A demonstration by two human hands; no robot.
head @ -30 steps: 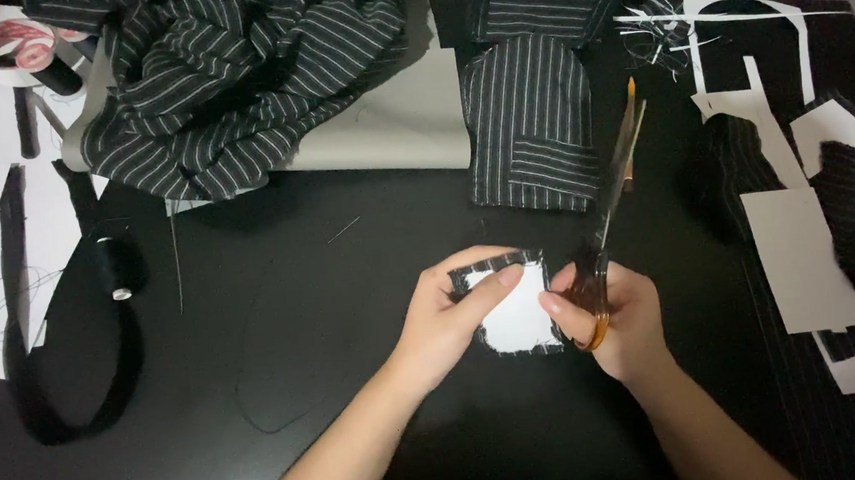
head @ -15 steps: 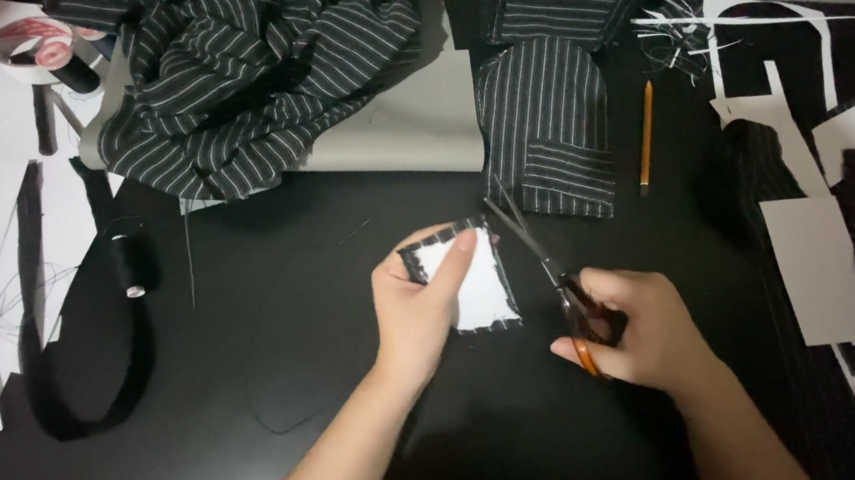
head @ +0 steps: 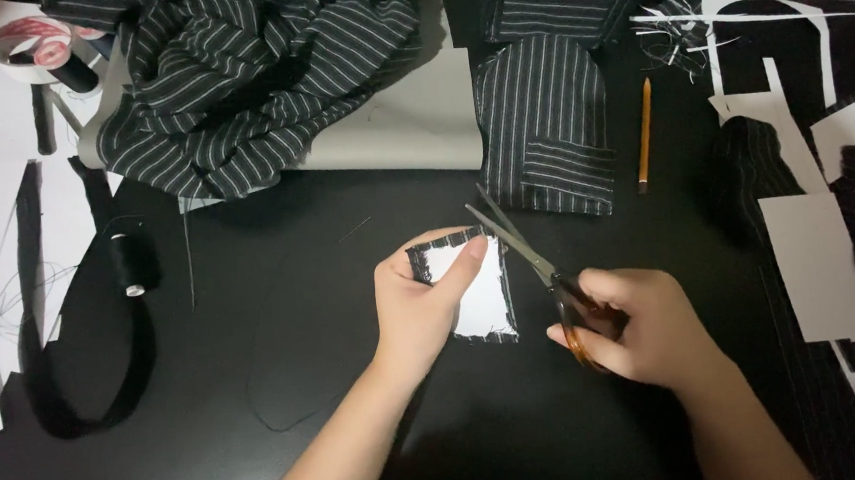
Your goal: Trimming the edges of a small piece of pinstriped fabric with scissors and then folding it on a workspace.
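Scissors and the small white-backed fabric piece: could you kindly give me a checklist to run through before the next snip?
1. Left hand grips the fabric piece: ok.
2. Right hand holds the scissors by the handles: ok.
3. Blades open at the piece's upper right edge: ok.
4. Left thumb clear of the blades: ok.
5. Cutting line visible on the piece: cannot tell.
6. Pencil lies away from the cutting spot: ok.

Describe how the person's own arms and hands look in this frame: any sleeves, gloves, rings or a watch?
Both forearms are bare as far as the head view shows, with no sleeve edge in sight. The left hand and right hand wear no gloves. No ring, watch or bracelet shows on either, and no markings are visible.
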